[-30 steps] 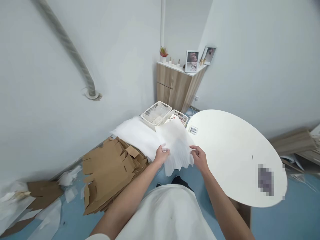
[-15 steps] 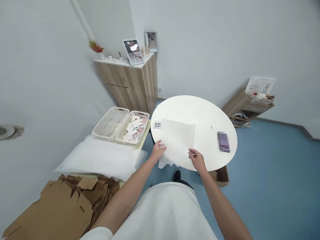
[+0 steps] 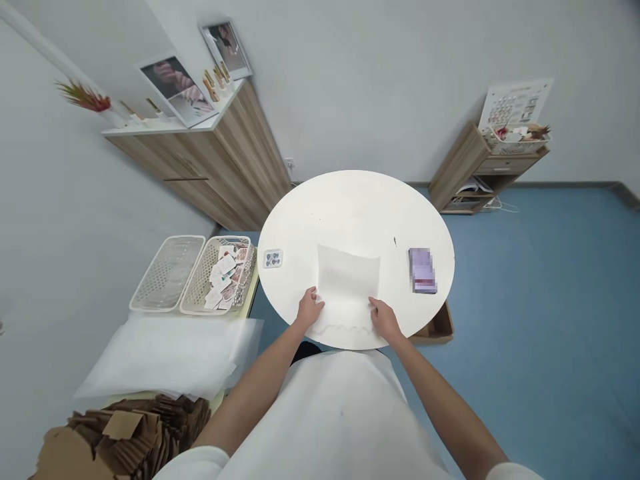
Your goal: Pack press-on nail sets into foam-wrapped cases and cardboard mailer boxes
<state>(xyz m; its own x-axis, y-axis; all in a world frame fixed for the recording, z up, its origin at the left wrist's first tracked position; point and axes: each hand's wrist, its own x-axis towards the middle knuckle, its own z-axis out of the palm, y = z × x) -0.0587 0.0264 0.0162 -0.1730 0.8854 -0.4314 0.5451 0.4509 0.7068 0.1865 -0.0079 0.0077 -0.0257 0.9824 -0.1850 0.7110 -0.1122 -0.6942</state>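
Observation:
A thin white sheet [image 3: 348, 275], which looks like packing foam, lies near the front of the round white table [image 3: 350, 200]. Its far edge curls up a little and its near edge is wavy. My left hand [image 3: 309, 309] pinches the sheet's left side, thumb toward the middle. At the right side, my right hand [image 3: 385, 319] has its fingers closed on the other edge. To the left of the sheet sits a small clear pack with dark round pieces [image 3: 273, 259]. A purple box-like item [image 3: 423, 271], blurred out, rests on the right.
Left of the table stand two white baskets, one [image 3: 167, 273] with clear plastic and one [image 3: 193, 293] with cards. Nearer are white foam sheets [image 3: 170, 353] and brown cardboard pieces [image 3: 135, 440]. A cardboard box [image 3: 440, 327] is under the table's right edge. A wooden cabinet [image 3: 240, 160] stands behind.
The sheet's near edge, which hung over the table's front, now lies on the tabletop. Both hands remain at its sides. My view has shifted, showing the table further left.

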